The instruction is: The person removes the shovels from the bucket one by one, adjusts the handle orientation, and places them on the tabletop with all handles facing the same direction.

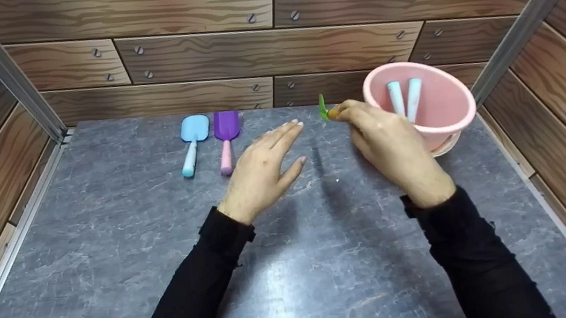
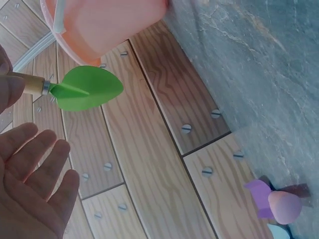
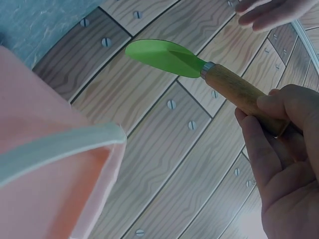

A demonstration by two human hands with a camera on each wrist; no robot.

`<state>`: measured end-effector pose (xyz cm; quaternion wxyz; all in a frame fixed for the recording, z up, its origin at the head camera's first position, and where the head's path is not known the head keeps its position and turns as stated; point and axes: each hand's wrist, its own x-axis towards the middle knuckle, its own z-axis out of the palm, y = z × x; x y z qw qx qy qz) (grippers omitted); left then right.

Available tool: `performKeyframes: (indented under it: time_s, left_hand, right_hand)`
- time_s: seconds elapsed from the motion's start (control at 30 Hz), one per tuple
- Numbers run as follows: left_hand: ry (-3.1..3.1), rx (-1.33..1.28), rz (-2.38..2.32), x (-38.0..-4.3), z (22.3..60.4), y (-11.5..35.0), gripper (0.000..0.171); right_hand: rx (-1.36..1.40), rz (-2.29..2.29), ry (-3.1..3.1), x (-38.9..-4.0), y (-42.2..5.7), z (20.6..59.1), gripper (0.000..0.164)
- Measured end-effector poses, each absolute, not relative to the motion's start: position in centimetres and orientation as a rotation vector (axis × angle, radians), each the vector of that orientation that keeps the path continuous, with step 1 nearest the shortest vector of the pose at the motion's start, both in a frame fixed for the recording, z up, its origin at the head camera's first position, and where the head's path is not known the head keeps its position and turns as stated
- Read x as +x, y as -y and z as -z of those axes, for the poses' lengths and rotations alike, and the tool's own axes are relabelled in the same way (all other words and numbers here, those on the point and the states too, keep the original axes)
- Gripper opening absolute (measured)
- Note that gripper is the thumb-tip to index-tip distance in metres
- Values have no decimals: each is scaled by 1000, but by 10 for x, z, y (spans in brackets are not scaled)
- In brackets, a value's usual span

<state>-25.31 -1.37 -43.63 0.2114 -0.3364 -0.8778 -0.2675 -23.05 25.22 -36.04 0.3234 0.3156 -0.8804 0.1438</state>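
My right hand (image 1: 386, 138) pinches the wooden handle of a small green trowel (image 3: 164, 57) between thumb and fingers, beside the pink bucket (image 1: 449, 106). The trowel's green blade points away from the hand, up off the table. My left hand (image 1: 265, 169) is held out with straight fingers and nothing in it, to the left of the trowel. Past that hand lie a purple shovel (image 1: 227, 128) with a pink handle and a blue shovel (image 1: 194, 129) with a light blue handle, side by side. Two light blue handles (image 1: 414, 97) stick up inside the bucket.
The grey marbled table (image 1: 142, 284) is bounded by a wood-patterned back wall (image 1: 195, 56) and side walls with metal corner posts (image 1: 535, 14). The bucket stands at the back right, near the corner.
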Motion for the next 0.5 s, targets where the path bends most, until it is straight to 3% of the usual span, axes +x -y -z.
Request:
performKeyframes:
  time_s: [0.5]
  left_hand:
    - [2363,-1004,867,-253,443,10,62]
  right_hand:
    - [968,-290,2275,-224,-239,385,25]
